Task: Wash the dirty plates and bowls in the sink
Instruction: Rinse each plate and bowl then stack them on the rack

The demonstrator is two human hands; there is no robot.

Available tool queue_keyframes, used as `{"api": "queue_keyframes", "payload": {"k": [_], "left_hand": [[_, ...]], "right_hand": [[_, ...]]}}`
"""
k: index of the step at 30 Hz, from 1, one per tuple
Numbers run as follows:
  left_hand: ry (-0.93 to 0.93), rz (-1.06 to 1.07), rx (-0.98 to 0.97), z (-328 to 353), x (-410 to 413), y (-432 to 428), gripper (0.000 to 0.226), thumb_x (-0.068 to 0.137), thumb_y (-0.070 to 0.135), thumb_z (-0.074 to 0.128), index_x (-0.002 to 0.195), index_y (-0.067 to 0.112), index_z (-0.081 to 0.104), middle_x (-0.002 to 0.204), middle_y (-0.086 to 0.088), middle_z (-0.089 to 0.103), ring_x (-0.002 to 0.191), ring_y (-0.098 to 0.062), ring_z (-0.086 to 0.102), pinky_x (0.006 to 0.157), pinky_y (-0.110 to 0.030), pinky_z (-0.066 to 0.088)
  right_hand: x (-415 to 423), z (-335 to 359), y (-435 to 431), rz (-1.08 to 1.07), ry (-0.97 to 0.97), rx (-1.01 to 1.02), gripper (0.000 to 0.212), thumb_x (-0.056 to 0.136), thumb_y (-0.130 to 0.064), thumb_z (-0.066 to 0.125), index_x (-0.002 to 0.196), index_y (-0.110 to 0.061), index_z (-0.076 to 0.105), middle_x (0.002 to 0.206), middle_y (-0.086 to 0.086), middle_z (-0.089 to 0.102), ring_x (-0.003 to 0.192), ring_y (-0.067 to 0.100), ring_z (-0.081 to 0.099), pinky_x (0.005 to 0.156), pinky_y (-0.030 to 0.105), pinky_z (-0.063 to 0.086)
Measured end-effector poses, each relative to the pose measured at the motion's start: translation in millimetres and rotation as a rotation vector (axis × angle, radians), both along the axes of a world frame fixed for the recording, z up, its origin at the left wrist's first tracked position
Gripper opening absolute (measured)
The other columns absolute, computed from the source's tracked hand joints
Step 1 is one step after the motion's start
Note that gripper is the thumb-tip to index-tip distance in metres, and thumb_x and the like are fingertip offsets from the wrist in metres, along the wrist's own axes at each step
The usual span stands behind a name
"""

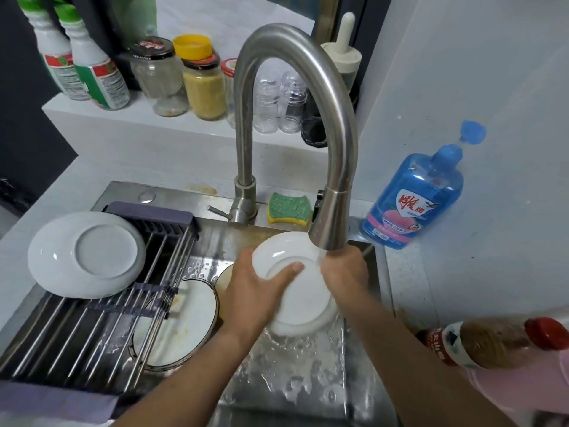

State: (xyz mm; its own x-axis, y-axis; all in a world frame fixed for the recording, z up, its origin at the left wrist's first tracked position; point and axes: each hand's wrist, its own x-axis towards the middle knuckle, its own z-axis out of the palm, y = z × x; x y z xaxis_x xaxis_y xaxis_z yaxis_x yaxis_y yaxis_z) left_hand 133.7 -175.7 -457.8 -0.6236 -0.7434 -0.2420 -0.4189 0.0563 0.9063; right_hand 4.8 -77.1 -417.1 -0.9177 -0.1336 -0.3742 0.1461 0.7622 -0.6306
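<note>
Where the shelf (123, 121) begins at the left, we see two green-capped bottles (89, 66) whose red-and-green labels carry print too small to read. Below them an upturned plate (86, 254) lies on the rack (101, 334) across the sink (292, 380), and a soiled plate (184, 328) sits in the basin under the bars. At the middle, our left hand (255, 291) holds a white plate (304, 303) tilted over the basin, thumb laid across its underside. Our right hand (345, 272) curls round its right rim beneath the running faucet (345, 143). A green-and-yellow sponge (288, 208) rests behind. Further right on the table (409, 291) stands a blue dish-soap bottle (412, 198) marked 雕牌, then a red-capped bottle (480, 343), its label blurred.
</note>
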Motion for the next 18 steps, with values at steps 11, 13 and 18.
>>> {"api": "queue_keyframes", "payload": {"k": [11,13,18], "left_hand": [[-0.137,-0.141,-0.306,-19,-21,13,0.066,0.096,0.072,0.02,0.15,0.035,0.03,0.148,-0.004,0.043,0.136,-0.027,0.041,0.106,-0.045,0.038],[-0.123,-0.102,-0.304,-19,-27,27,0.071,0.096,0.072,0.012,0.156,0.036,0.022,0.161,-0.008,0.032,0.149,-0.028,0.026,0.119,-0.049,0.027],[-0.103,-0.119,-0.375,-9,-39,42,0.07,0.096,0.073,0.003,0.156,0.044,0.024,0.168,-0.002,0.02,0.156,-0.019,0.011,0.125,-0.046,0.012]], "right_hand": [[2,-14,13,-0.098,-0.254,-0.375,0.023,0.091,-0.023,0.073,0.077,-0.004,0.074,0.069,0.008,0.072,0.065,0.019,0.058,0.058,0.026,0.043],[8,-16,8,-0.126,-0.238,-0.404,0.026,0.091,-0.023,0.074,0.077,-0.002,0.073,0.069,0.008,0.071,0.062,0.018,0.06,0.047,0.018,0.041],[12,-14,8,-0.142,-0.166,-0.345,0.03,0.095,-0.03,0.066,0.074,-0.009,0.069,0.067,0.004,0.068,0.073,0.023,0.069,0.051,0.021,0.043]]}}
